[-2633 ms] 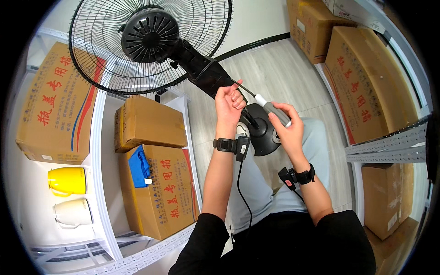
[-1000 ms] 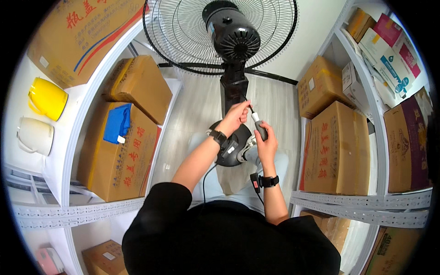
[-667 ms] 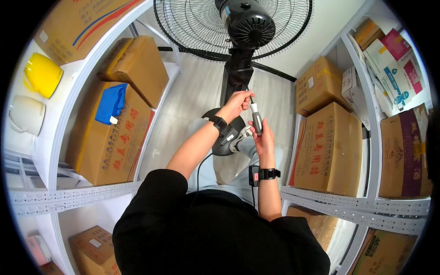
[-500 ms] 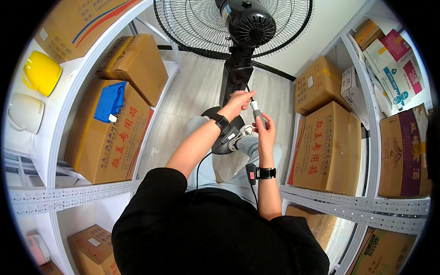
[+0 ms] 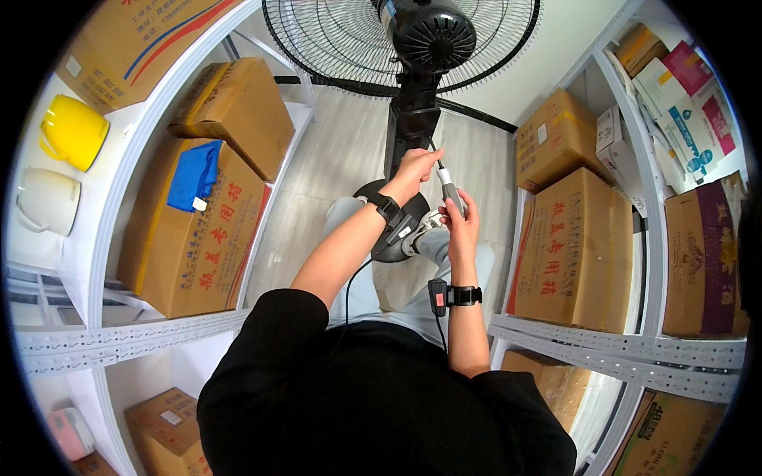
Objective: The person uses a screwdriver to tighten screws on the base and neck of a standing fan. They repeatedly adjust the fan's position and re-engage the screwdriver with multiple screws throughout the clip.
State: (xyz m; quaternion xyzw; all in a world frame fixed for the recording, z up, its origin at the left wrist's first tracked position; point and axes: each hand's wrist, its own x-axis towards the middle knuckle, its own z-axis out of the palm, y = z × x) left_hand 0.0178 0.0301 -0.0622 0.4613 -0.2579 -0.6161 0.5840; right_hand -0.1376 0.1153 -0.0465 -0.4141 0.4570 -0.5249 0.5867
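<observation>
My right hand (image 5: 463,222) is closed around the grey grip of a slim hand tool (image 5: 451,192) with a white collar; I cannot make out its exact kind. A thin dark shaft (image 5: 441,164) runs from the collar up toward the black fan post (image 5: 414,119). Just beyond the collar, my left hand (image 5: 414,173) is closed, thumb and fingers pinched at this dark shaft. Its far end is lost against the post. The black standing fan (image 5: 432,44) is in front of me, its round base (image 5: 381,193) between my feet, partly hidden by my left forearm.
White metal shelves (image 5: 127,327) with cardboard boxes (image 5: 571,246) flank me on both sides. A blue cloth (image 5: 193,176) hangs on a left box. Yellow (image 5: 75,132) and white (image 5: 49,200) kettle-like containers stand farther left. Strapped devices (image 5: 439,297) with cables are on both wrists.
The view has shifted slightly. Both hands keep their holds, and the tool has barely moved, with the right hand still around its grip.
</observation>
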